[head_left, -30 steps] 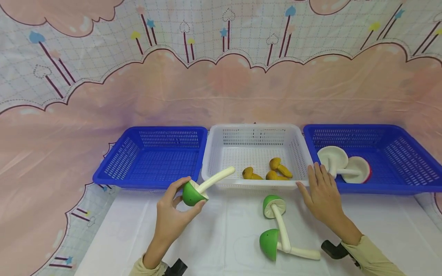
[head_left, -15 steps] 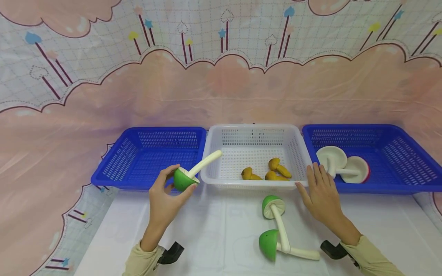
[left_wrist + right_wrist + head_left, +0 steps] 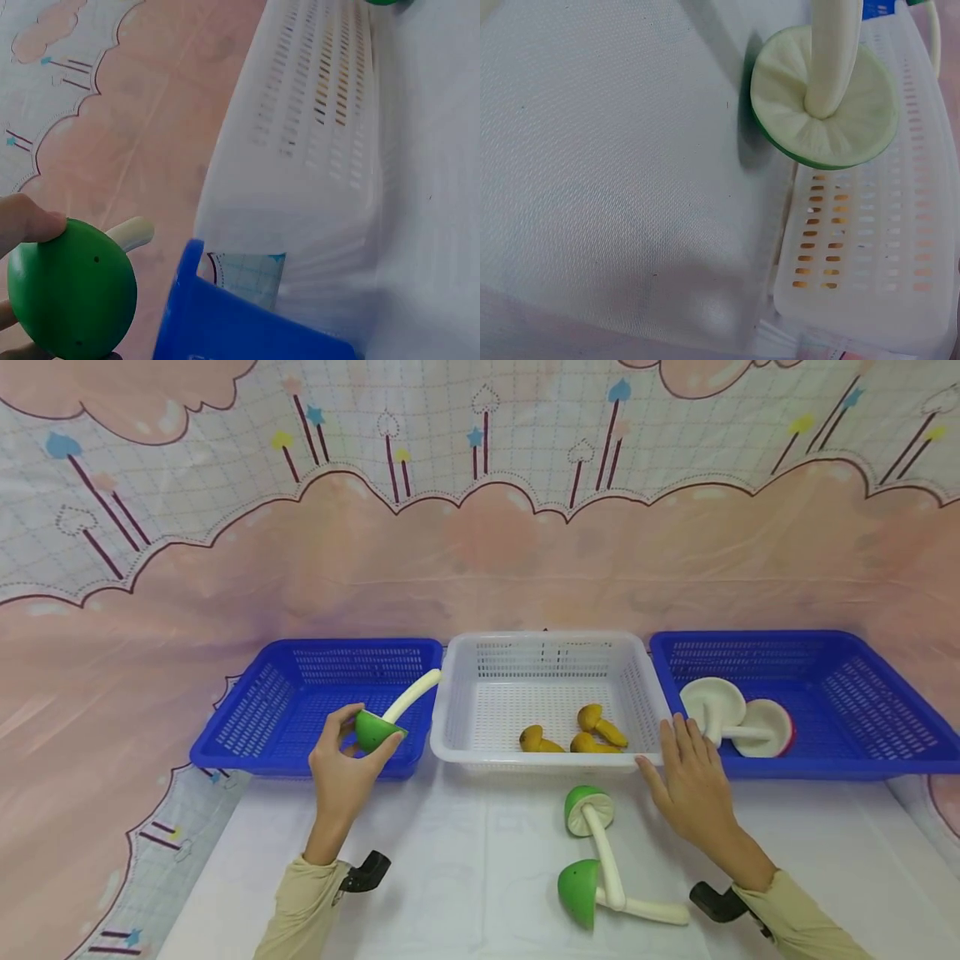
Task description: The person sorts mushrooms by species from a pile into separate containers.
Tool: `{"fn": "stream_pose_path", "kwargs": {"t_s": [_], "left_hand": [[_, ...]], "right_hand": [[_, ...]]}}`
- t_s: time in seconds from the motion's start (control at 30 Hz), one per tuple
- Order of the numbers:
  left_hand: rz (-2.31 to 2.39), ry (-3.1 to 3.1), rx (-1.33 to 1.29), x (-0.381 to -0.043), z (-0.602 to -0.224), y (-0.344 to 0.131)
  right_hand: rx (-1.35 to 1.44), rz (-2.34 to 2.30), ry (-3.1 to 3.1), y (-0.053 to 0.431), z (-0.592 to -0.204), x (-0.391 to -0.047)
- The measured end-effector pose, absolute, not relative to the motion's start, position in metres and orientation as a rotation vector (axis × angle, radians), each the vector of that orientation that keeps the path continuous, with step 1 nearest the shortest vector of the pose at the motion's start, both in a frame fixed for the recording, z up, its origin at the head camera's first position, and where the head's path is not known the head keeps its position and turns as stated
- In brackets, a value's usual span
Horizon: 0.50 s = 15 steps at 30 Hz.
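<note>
My left hand (image 3: pixel 347 768) pinches a green-capped toy mushroom (image 3: pixel 375 732) by its cap, thumb and fingers on opposite sides. Its pale stem points up and right, and the mushroom overlaps the left blue basket (image 3: pixel 225 752) in the head view. In the left wrist view the cap (image 3: pixel 75 289) fills the lower left corner. My right hand (image 3: pixel 696 785) lies with straight fingers at the front corner where the white basket (image 3: pixel 540 760) meets the right blue basket (image 3: pixel 825 768). Two more green-capped mushrooms, an upper one (image 3: pixel 588 812) and a lower one (image 3: pixel 579 893), lie on the table with crossing stems.
Three small yellow mushrooms (image 3: pixel 591 720) lie in the white basket. Inside the right blue basket are two white-undersided mushrooms (image 3: pixel 768 728), one with a red edge. A white cloth covers the table (image 3: pixel 465 860), and a patterned curtain (image 3: pixel 480 552) hangs behind the baskets.
My left hand has moved left and away from me with the green-capped mushroom, from in front of the baskets to over the left blue basket's front edge. The right hand stays put.
</note>
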State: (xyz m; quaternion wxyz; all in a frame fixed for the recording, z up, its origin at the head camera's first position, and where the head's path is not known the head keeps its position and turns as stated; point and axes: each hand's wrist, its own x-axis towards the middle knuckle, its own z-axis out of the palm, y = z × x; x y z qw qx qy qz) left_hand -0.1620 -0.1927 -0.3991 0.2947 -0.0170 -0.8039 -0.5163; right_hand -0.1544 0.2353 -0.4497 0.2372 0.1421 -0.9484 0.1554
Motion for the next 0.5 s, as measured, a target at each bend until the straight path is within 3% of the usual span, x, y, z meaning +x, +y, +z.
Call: {"fn": "stream_pose_path", "kwargs": {"t_s": [0.5], "left_hand": [[-1.279, -2.352, 0.176, -0.188, -0.410, -0.206]], "right_hand": [[0.382, 0.419, -2.573, 0.234, -0.452, -0.155]]}}
